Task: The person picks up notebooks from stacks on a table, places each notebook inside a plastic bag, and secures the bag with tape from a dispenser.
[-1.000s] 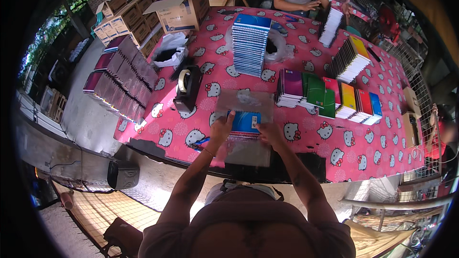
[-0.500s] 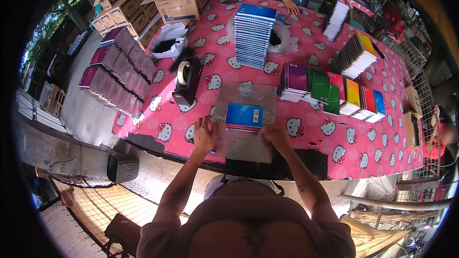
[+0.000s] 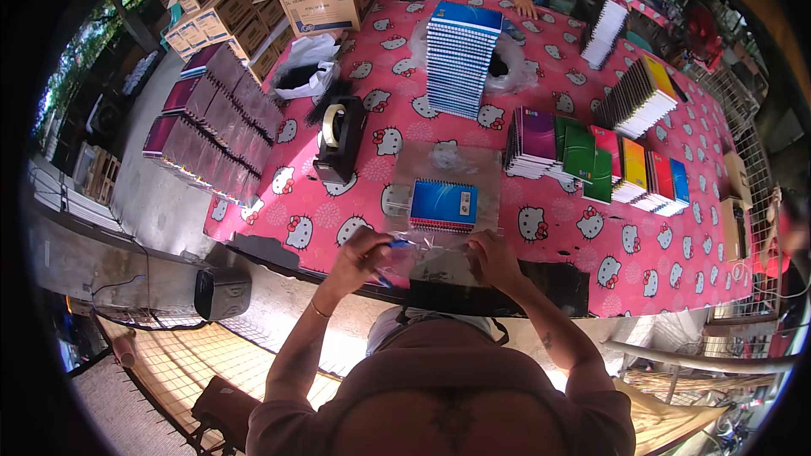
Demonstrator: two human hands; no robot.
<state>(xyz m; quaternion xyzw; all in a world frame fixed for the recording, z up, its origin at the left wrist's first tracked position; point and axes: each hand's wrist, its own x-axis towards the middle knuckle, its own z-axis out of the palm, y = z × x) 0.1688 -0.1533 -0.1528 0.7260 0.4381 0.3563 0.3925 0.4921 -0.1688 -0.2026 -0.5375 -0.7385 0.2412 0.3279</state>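
A small stack of spiral notebooks with a blue cover on top (image 3: 443, 204) lies in front of me on a clear plastic sheet (image 3: 484, 165). Just nearer than the stack, my left hand (image 3: 361, 257) is closed in a pinch at the left of the film's near edge. Blue bits show by its fingertips and below them; I cannot make out what they belong to. My right hand (image 3: 494, 260) has its fingers pressed together on the right of the same near edge. Both hands are apart from the notebooks.
Left of the sheet stands a black tape dispenser (image 3: 340, 139). A tall notebook stack (image 3: 463, 63) rises behind it. Coloured notebooks (image 3: 596, 160) sit at right, wrapped bundles (image 3: 211, 127) at far left, cartons (image 3: 325, 0) behind. Another person's hand (image 3: 524, 7) rests at the far edge.
My hands have drawn nearer to me, and their fingers have closed on the film's near edge. The view has shifted slightly; the notebooks stay in place on the sheet.
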